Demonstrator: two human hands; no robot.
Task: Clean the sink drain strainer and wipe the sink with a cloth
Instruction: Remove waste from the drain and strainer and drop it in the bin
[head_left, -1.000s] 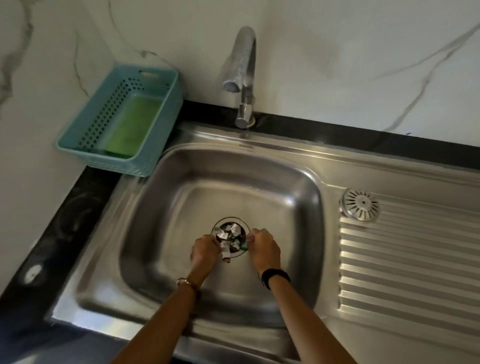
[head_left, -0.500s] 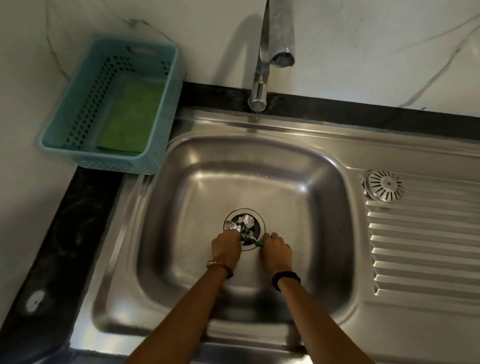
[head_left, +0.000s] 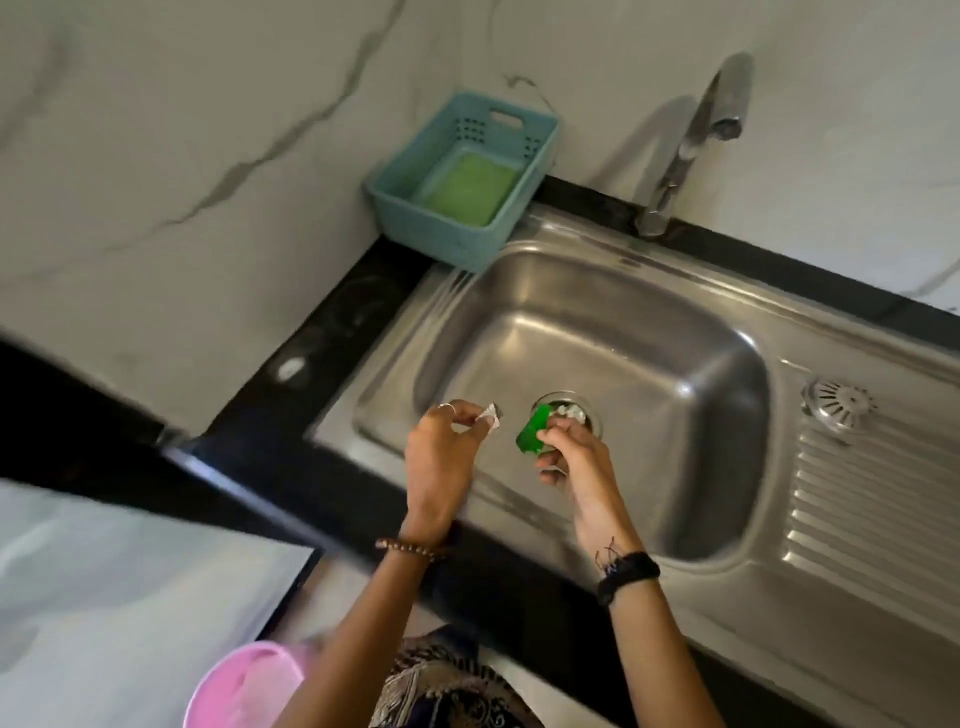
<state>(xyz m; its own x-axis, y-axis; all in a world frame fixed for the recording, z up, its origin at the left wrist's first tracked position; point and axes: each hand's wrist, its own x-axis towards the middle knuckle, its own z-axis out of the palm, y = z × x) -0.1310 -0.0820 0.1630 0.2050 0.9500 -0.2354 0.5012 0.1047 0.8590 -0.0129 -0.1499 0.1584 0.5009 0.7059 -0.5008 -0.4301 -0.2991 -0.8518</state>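
The steel sink (head_left: 675, 374) has its drain strainer (head_left: 569, 408) in the basin floor, with pale scraps still lying in it. My left hand (head_left: 441, 457) is raised over the basin's left edge, pinching a small white scrap (head_left: 491, 415). My right hand (head_left: 571, 452) is beside the drain, holding a bright green scrap (head_left: 532, 428) and some whitish bits. A green cloth (head_left: 467, 189) lies in the teal basket (head_left: 395, 202) at the back left.
A chrome tap (head_left: 691, 135) stands behind the basin. A second round strainer (head_left: 836, 405) rests on the ribbed drainboard at right. Black counter (head_left: 322, 332) frames the sink. A pink bucket (head_left: 244, 686) sits on the floor at bottom left.
Both hands have lifted off the drain holding scraps, the left moving away to the left. The view has swung left and down, bringing in the counter edge and pink bucket.
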